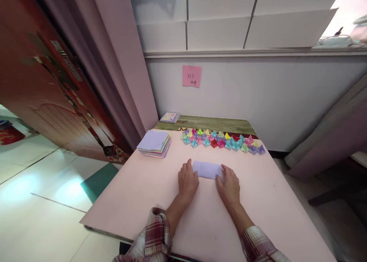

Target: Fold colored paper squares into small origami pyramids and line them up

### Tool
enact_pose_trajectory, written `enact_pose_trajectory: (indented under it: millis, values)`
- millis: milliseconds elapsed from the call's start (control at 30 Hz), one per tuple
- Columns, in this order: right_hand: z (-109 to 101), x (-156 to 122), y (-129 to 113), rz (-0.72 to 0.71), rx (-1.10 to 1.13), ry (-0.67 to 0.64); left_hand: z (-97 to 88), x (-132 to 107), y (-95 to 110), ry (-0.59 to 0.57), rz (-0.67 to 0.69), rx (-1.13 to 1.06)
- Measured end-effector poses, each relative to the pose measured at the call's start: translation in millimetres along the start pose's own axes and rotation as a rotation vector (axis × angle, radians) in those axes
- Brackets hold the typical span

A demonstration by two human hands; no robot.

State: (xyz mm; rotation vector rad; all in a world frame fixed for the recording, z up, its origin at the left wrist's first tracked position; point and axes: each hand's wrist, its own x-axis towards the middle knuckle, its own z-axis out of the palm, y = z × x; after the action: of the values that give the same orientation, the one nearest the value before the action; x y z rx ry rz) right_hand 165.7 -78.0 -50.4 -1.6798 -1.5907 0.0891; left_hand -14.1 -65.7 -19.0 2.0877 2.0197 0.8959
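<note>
A folded sheet of lilac paper (206,169) lies flat on the pink tabletop as a long rectangle. My left hand (187,179) rests at its left end, thumb by the lower corner and fingers loosely stretched out on the table. At the opposite end, my right hand (229,183) takes the paper between the thumb at the near edge and the fingers at the far edge. Behind the paper stand several rows of small folded origami pieces (213,143) in many colours. To the left sits a stack of square coloured paper (155,143), with a lilac sheet on top.
The table (137,201) has a pink cover, with a wood-patterned strip at the back. A small printed packet (170,117) lies at the far left corner. A pink note (192,76) sticks to the wall behind. A red door (54,71) and a curtain stand left.
</note>
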Motion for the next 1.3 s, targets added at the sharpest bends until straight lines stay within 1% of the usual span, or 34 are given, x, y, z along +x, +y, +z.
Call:
enact_pose_trajectory:
  millis: [33, 67, 100, 167, 200, 233, 267, 333, 433, 500, 600, 733, 867, 967, 1033, 1100, 1200, 1300]
  values:
    - [0.2, -0.5, 0.3, -0.023, -0.002, 0.001, -0.5, -2.6, 3.5, 0.031, 0.042, 0.010]
    - [0.3, -0.8, 0.5, -0.054, -0.010, 0.002, -1.1, -5.5, 6.2, 0.049, 0.125, 0.007]
    - [0.2, -1.1, 0.3, -0.092, -0.023, 0.004, -2.0, -8.3, 8.2, 0.045, 0.238, -0.007]
    - [-0.4, -1.6, -1.1, -0.173, -0.057, -0.004, -4.2, -13.5, 10.6, -0.034, 0.477, -0.041]
    - [-1.1, -1.8, -2.5, -0.208, -0.071, -0.015, -5.6, -15.6, 11.3, -0.088, 0.557, -0.052]
    - [-2.0, -2.1, -4.3, -0.237, -0.081, -0.032, -6.9, -17.2, 11.9, -0.137, 0.602, -0.058]
    - [-3.1, -2.5, -6.5, -0.260, -0.088, -0.052, -8.2, -18.5, 12.4, -0.177, 0.620, -0.059]
    - [-5.6, -4.3, -11.4, -0.302, -0.099, -0.091, -9.7, -20.3, 13.2, -0.211, 0.614, -0.063]
    - [-9.3, -9.6, -19.1, -0.378, -0.126, -0.146, -8.5, -22.5, 13.6, -0.204, 0.613, -0.099]
    - [-12.1, -13.9, -23.4, -0.400, -0.174, -0.174, -6.4, -24.1, 13.0, -0.193, 0.617, -0.125]
    - [-18.4, -18.5, -27.3, -0.396, -0.287, -0.217, -5.7, -25.7, 9.7, -0.189, 0.607, -0.132]
    - [-31.5, -20.6, -25.9, -0.392, -0.376, -0.284, -12.8, -24.4, -1.7, -0.187, 0.544, -0.067]
    - [-45.1, -18.7, -23.0, -0.321, -0.410, -0.313, -20.4, -21.9, -16.1, -0.147, 0.504, -0.001]
    - [-50.1, -2.1, -24.1, -0.178, -0.411, -0.388, -21.2, -22.1, -21.5, -0.105, 0.508, 0.019]
    - [-48.6, 18.7, -25.9, -0.019, -0.350, -0.460, -20.5, -22.8, -22.3, -0.087, 0.521, 0.020]
    - [-42.7, 42.9, -28.0, 0.094, -0.255, -0.524, -20.2, -23.5, -21.9, -0.077, 0.531, 0.024]
    - [-28.1, 73.4, -32.1, 0.136, -0.244, -0.571, -20.8, -24.5, -21.3, -0.072, 0.530, 0.039]
    - [-14.1, 89.9, -35.6, 0.199, -0.239, -0.634, -21.9, -25.8, -21.4, -0.075, 0.522, 0.035]
